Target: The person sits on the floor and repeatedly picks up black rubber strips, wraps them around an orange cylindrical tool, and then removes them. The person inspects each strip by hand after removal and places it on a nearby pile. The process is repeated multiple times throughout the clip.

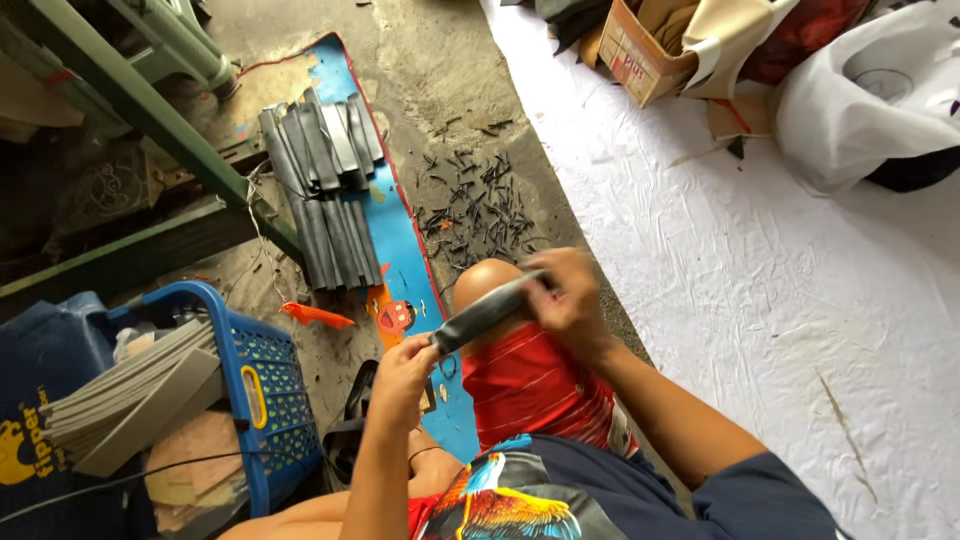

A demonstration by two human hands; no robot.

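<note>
Concrete floor [440,70] ahead of the hands carries cut scraps [480,205]. Left hand [402,378] and right hand [568,298] each pinch an end of the grey strip [487,312] over the knee; trimming judged underway, needing a steady grip.

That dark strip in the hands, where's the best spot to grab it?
Probably by its two ends, one from each side. The dark strip is long, narrow and flat, slanting over the knee; the left hand pinches the lower end, the right hand the upper.
</note>
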